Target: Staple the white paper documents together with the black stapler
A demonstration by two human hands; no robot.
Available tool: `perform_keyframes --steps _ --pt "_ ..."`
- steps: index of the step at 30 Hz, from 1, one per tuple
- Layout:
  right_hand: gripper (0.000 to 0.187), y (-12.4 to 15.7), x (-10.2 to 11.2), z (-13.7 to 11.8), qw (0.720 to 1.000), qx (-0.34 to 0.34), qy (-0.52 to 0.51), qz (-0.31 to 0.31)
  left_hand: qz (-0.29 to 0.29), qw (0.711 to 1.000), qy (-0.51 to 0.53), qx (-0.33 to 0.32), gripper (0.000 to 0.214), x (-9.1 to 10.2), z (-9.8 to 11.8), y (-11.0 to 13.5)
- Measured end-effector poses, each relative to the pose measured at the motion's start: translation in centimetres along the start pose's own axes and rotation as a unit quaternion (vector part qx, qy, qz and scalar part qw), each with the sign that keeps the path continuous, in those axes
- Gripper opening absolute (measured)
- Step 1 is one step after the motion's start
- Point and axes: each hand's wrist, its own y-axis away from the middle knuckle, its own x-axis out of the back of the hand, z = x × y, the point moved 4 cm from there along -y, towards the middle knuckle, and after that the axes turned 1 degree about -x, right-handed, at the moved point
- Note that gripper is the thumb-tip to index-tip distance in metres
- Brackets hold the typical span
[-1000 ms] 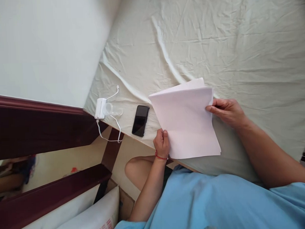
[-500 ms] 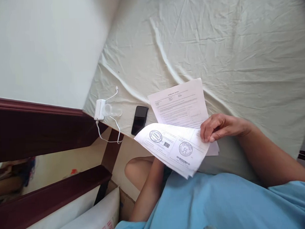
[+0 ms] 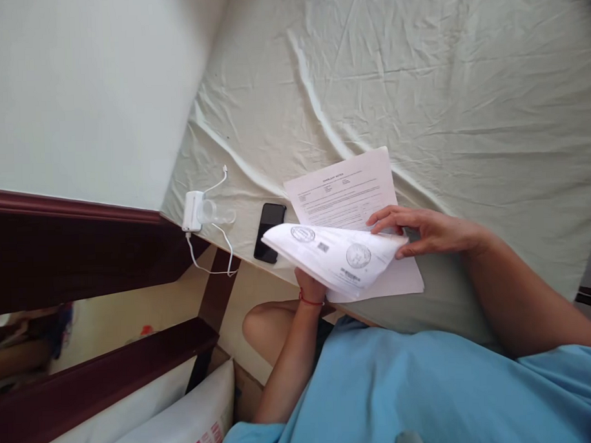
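A stack of printed papers (image 3: 345, 194) lies at the near edge of a bed covered by a pale sheet (image 3: 440, 81). The top pages (image 3: 335, 255) are curled over towards me, showing round stamps and a code on their underside. My right hand (image 3: 422, 230) pinches the edge of these turned pages between thumb and fingers. My left hand (image 3: 308, 287), with a red string at the wrist, holds the stack's near-left edge; its fingers are mostly hidden under the curled pages.
A black phone (image 3: 269, 232) lies just left of the papers. Further left, a white charger (image 3: 194, 211) with its cable hangs over the bed's corner. A dark wooden frame (image 3: 58, 243) and a white printed sack (image 3: 186, 419) are lower left. My knee (image 3: 270, 326) shows below the bed.
The blank-backed top pages were flipped over by my right hand, baring a printed page beneath. My right hand has since moved up, folding the turned pages lower over my left hand.
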Motion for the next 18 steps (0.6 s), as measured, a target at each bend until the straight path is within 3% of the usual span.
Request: perform_keyframes --steps 5,8,15,18 --pt "0.037 0.1 1.2 1.4 0.969 -0.097 -0.056 0.220 0.033 0.999 0.020 0.009 0.028 0.9 2.3 0.3" --pt "0.033 0.1 1.7 1.7 0.944 -0.107 -0.057 0.307 0.030 0.999 0.017 0.015 0.030 1.0 2.6 0.1" --pt "0.047 -0.3 1.6 1.0 0.941 -0.117 0.098 0.303 0.029 0.999 0.016 0.017 0.030 0.9 2.5 0.1" --pt "0.048 -0.2 1.4 0.6 0.936 -0.117 0.120 0.310 0.025 0.999 0.022 0.020 0.030 0.9 2.6 0.2"
